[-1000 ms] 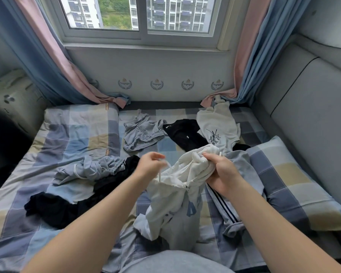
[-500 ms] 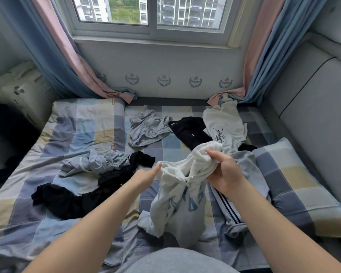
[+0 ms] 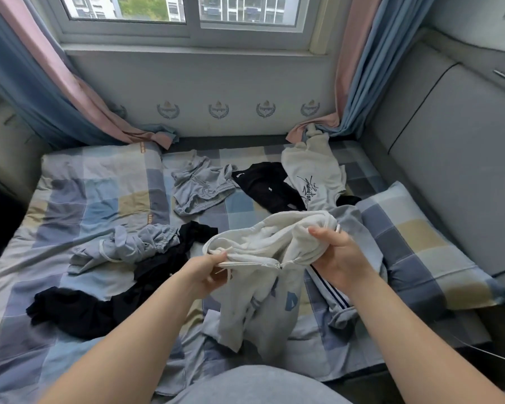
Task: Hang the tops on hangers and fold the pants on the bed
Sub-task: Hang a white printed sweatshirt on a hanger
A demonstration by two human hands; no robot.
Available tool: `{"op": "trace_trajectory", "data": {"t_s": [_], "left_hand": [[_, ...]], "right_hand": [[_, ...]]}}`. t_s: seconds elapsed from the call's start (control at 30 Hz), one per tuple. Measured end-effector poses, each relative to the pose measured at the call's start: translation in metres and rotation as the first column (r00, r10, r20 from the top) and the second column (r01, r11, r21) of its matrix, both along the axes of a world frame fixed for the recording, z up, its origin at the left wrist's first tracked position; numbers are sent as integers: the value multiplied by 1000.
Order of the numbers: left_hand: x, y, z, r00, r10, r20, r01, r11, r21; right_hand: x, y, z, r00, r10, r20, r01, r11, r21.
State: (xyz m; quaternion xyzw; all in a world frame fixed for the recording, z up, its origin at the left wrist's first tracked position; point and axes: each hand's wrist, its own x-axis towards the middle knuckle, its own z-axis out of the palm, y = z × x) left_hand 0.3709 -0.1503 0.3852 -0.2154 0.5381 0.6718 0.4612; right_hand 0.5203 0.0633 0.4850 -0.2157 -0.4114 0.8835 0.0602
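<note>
Bedroom, head view: checked bed (image 3: 99,185) under a window (image 3: 187,13), garments strewn across it. Item 1, white zip top (image 3: 260,310): held up over the bed's near edge, left hand (image 3: 207,272) pinching the zip edge, right hand (image 3: 338,255) gripping bunched cloth at the neck, seemingly to spread the opening for a hanger. Blue letters on its front, creased, unreadable. Item 2, white printed top (image 3: 312,176) lying near the far curtain (image 3: 356,83): black script, illegible. Hangers: none in view
</note>
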Motion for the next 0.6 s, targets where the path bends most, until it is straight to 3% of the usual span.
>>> {"op": "trace_trajectory", "data": {"t_s": [0.1, 0.23, 0.37, 0.43, 0.6], "left_hand": [[-12, -5, 7, 987, 149, 59, -157, 973, 172], [-13, -16, 9, 990, 97, 101, -122, 952, 282], [-2, -40, 11, 978, -156, 139, 112, 954, 280], [0, -58, 8, 939, -313, 146, 266, 925, 273], [10, -111, -11, 730, -644, 227, 632, 763, 132]], "right_hand": [[15, -4, -27, 957, -240, 163, 244, 970, -9], [38, -27, -75, 749, -482, 455, 532, 847, 22], [62, -72, -107, 485, -644, 592, 693, 696, 189], [73, -101, -116, 406, -678, 613, 726, 647, 235], [100, -190, -112, 393, -706, 590, 858, 512, 42]]}}
